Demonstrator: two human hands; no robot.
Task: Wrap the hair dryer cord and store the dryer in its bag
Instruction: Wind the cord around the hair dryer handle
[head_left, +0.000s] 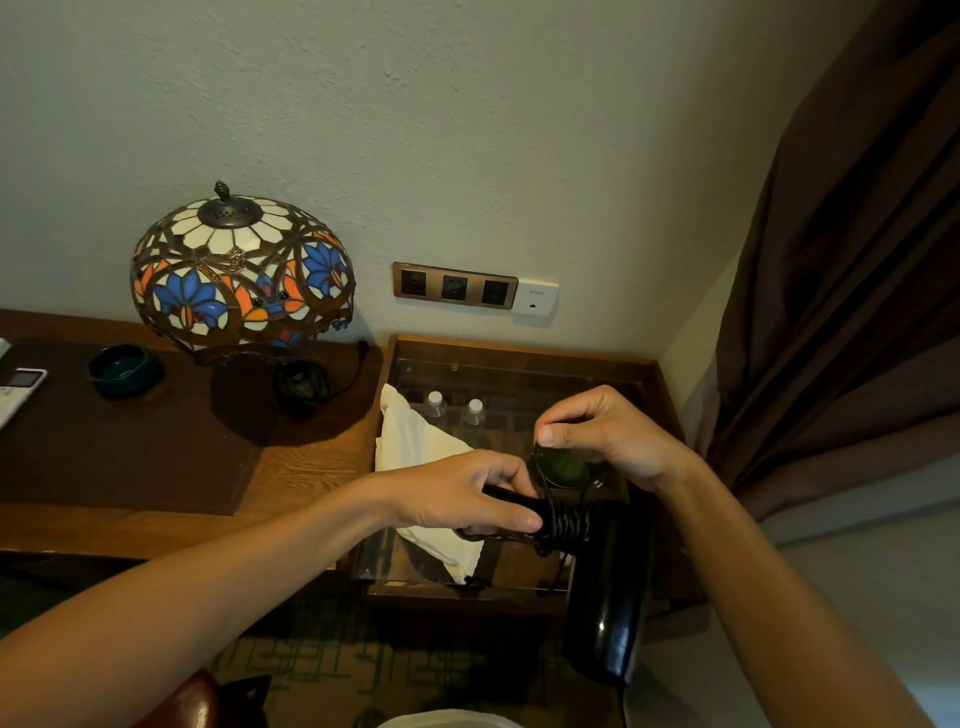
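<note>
A black hair dryer (605, 608) hangs over the glass-topped side table (519, 351), barrel pointing down toward me. My left hand (457, 496) grips its handle. Several turns of black cord (569, 522) are coiled tightly around the handle beside my left thumb. My right hand (608, 434) pinches the loose end of the cord between thumb and fingers, just above the coils. A cream cloth bag (415, 441) lies crumpled on the glass, partly under my left hand.
Two water bottles (454, 410) show beneath the glass. A green round object (563, 465) sits under my right hand. A stained-glass lamp (241, 270), a dark bowl (124, 369) and a remote (18, 389) stand on the desk at left. Wall sockets (454, 286) behind; brown curtain (852, 260) at right.
</note>
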